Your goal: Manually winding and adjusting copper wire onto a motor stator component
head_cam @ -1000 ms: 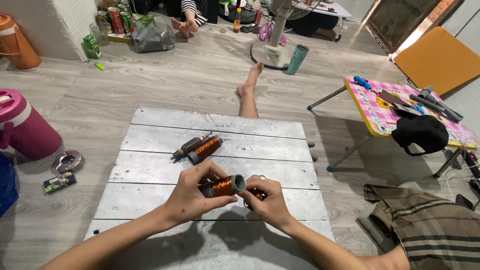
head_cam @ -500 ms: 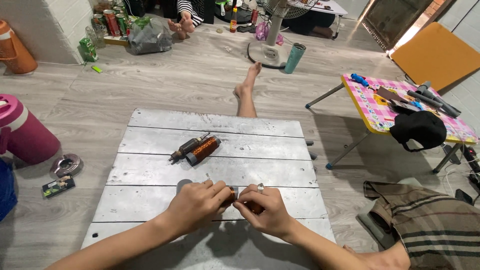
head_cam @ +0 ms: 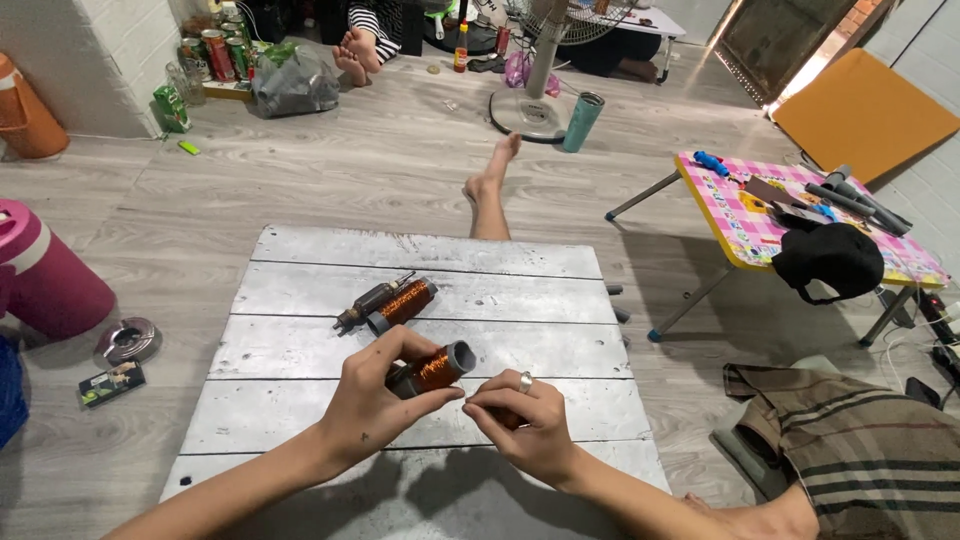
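My left hand [head_cam: 375, 400] grips a grey tube wound with copper wire [head_cam: 437, 367], held tilted just above the low white plank table [head_cam: 300, 420]. My right hand [head_cam: 520, 425], with a ring on one finger, has its fingertips pinched together close under the coil's lower side; the thin wire it may hold is too small to see. Further back on the table lie a second copper-wound tube [head_cam: 404, 303] and a dark motor-like cylinder [head_cam: 366, 303], side by side.
My bare foot [head_cam: 490, 185] stretches out beyond the table. A pink folding table [head_cam: 740, 225] with tools and a black cap [head_cam: 828, 260] stands at right. A pink jug [head_cam: 45, 275], a metal ashtray [head_cam: 128, 340], a fan base [head_cam: 530, 110], a teal tumbler [head_cam: 581, 122] and another person's feet [head_cam: 358, 55] are around.
Both hands dipped low to the table half a second ago, hiding the coil. Now the left hand has raised and tilted the coil, and the right hand pinches just beside it.
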